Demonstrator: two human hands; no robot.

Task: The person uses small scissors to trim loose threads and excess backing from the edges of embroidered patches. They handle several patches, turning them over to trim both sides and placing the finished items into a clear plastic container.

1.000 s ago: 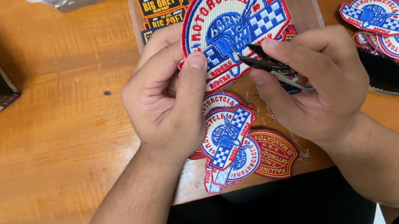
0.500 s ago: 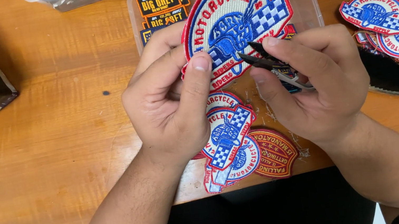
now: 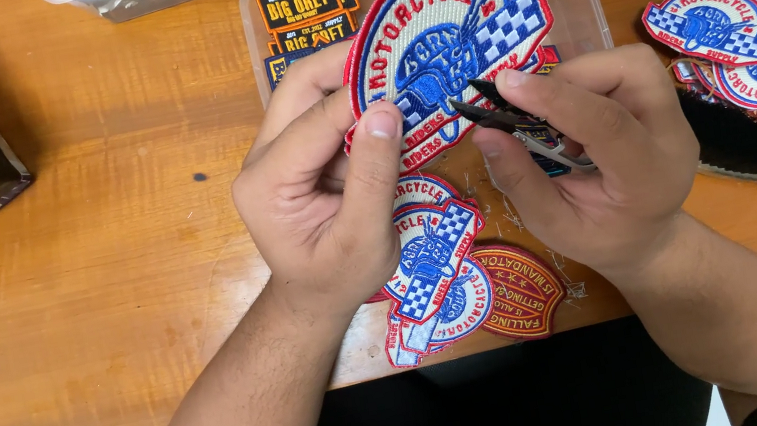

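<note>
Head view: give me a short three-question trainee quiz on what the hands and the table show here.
1. True or false: the left hand pinches the lower edge of the large patch.
2. Which tool does the right hand hold against that patch: A) brush, B) snips, C) pen?
3. Where does the brush lie?

Key
1. True; thumb and fingers grip the patch's lower left edge.
2. B; the dark tips touch the patch near its lower middle.
3. On the table, right of the right hand, below the patch pile.
</note>
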